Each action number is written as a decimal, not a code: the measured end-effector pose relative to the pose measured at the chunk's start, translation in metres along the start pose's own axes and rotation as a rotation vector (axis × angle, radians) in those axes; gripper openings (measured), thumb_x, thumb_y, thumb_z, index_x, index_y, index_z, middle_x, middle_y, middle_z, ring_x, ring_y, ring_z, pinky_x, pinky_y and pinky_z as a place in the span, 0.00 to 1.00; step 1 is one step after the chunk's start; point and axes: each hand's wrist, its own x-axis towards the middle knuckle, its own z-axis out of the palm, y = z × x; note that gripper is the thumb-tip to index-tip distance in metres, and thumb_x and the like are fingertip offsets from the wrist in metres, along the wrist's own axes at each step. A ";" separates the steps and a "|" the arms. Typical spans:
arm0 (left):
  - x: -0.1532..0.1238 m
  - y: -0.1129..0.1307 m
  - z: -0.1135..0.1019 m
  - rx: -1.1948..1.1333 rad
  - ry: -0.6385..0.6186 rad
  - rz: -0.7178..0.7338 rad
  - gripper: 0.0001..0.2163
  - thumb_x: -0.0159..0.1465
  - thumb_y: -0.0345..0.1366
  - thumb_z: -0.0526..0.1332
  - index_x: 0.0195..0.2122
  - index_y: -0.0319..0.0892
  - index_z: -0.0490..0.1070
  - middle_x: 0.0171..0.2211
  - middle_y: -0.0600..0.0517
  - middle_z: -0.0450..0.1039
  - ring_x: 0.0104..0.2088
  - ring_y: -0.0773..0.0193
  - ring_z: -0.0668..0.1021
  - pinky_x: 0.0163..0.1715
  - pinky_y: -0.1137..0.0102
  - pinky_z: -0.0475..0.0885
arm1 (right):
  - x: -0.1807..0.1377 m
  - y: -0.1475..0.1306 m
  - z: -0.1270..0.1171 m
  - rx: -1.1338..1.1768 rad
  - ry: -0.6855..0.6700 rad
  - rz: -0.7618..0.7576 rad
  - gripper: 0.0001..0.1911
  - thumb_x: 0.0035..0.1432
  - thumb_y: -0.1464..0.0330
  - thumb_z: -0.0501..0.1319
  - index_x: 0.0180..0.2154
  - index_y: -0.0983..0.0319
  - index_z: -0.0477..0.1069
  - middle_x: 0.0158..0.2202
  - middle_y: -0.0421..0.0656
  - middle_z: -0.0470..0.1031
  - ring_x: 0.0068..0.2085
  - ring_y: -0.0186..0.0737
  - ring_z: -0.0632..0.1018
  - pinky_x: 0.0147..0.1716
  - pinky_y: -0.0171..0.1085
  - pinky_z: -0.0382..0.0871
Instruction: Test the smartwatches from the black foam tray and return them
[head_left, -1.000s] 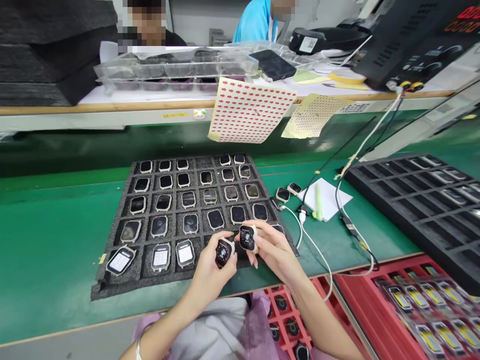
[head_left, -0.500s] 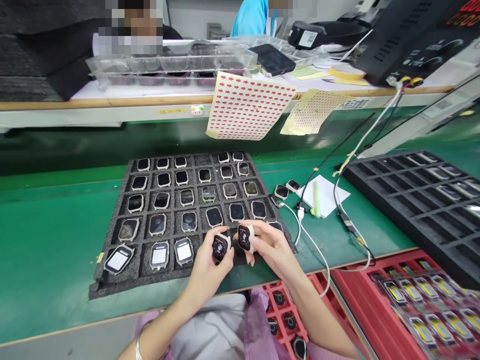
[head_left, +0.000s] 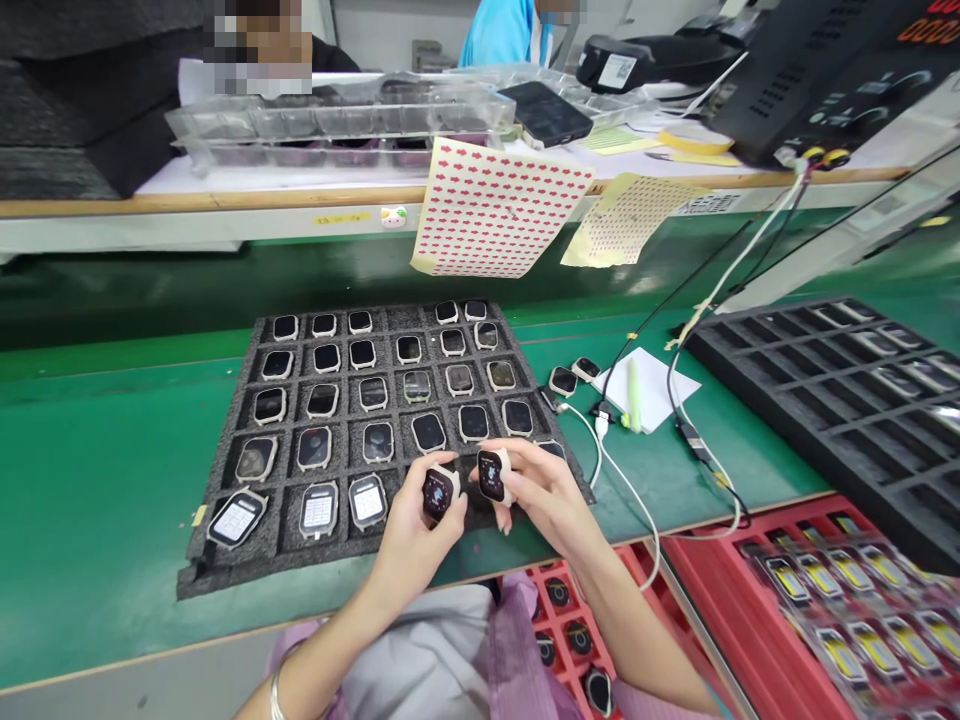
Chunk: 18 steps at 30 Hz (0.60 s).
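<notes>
My left hand (head_left: pixel 421 525) is closed round a smartwatch body (head_left: pixel 439 492) with no strap, its lit dark screen tilted up. In my right hand (head_left: pixel 546 492) a second smartwatch (head_left: pixel 492 475) is pinched at its pale case edge, its screen also lit. The two watches are held apart, side by side, over the front right of a black foam tray (head_left: pixel 281 570). Several watches sit in the tray's compartments, most with dark screens. Along the front row, a tilted watch (head_left: pixel 238 518) and two others beside it show white lit screens.
Two small watches (head_left: pixel 562 381) lie right of the tray near white paper with a green pen (head_left: pixel 634 395). Cables (head_left: pixel 626 490) run across the green bench. Another black tray (head_left: pixel 810 400) and red trays (head_left: pixel 720 590) stand at right. Two people are behind the shelf.
Both hands keep their grip on the two watches. The right-hand watch has shifted very slightly to the right; otherwise little differs.
</notes>
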 end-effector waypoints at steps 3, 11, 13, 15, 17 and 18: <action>0.000 0.000 0.000 0.024 -0.016 -0.015 0.17 0.61 0.32 0.59 0.51 0.44 0.62 0.45 0.50 0.68 0.40 0.62 0.72 0.40 0.70 0.67 | 0.000 -0.001 0.001 0.008 0.010 0.000 0.17 0.57 0.67 0.64 0.49 0.61 0.72 0.37 0.46 0.77 0.20 0.33 0.75 0.19 0.32 0.72; -0.001 0.000 -0.001 0.048 -0.049 0.003 0.16 0.61 0.31 0.57 0.50 0.44 0.62 0.45 0.50 0.68 0.44 0.61 0.72 0.42 0.71 0.66 | -0.001 0.000 0.001 -0.005 -0.001 -0.014 0.15 0.58 0.68 0.63 0.48 0.61 0.72 0.31 0.43 0.76 0.19 0.32 0.74 0.17 0.31 0.71; -0.001 0.001 -0.001 0.054 -0.056 -0.004 0.15 0.61 0.31 0.57 0.50 0.43 0.62 0.44 0.50 0.68 0.43 0.61 0.72 0.42 0.71 0.66 | -0.001 0.000 0.000 -0.003 -0.004 -0.014 0.15 0.58 0.68 0.63 0.49 0.61 0.72 0.32 0.44 0.76 0.20 0.32 0.74 0.17 0.32 0.71; 0.000 0.001 0.000 0.060 -0.061 -0.007 0.15 0.61 0.30 0.57 0.49 0.43 0.63 0.43 0.51 0.68 0.43 0.62 0.71 0.42 0.71 0.66 | -0.001 0.000 0.000 -0.010 -0.005 -0.013 0.15 0.58 0.68 0.63 0.48 0.61 0.73 0.32 0.44 0.76 0.19 0.32 0.74 0.17 0.31 0.71; 0.000 0.001 0.000 0.052 -0.045 -0.001 0.15 0.61 0.31 0.57 0.49 0.43 0.62 0.43 0.51 0.68 0.42 0.62 0.72 0.42 0.71 0.66 | 0.000 0.000 0.001 -0.013 -0.002 -0.015 0.15 0.57 0.68 0.64 0.47 0.61 0.73 0.33 0.44 0.76 0.19 0.32 0.74 0.17 0.31 0.71; 0.000 0.001 0.000 0.050 -0.039 -0.001 0.15 0.61 0.31 0.57 0.50 0.43 0.62 0.43 0.51 0.68 0.41 0.62 0.72 0.41 0.71 0.66 | 0.000 0.000 0.001 -0.012 0.001 -0.016 0.15 0.57 0.68 0.64 0.47 0.61 0.73 0.33 0.44 0.76 0.19 0.32 0.74 0.17 0.31 0.71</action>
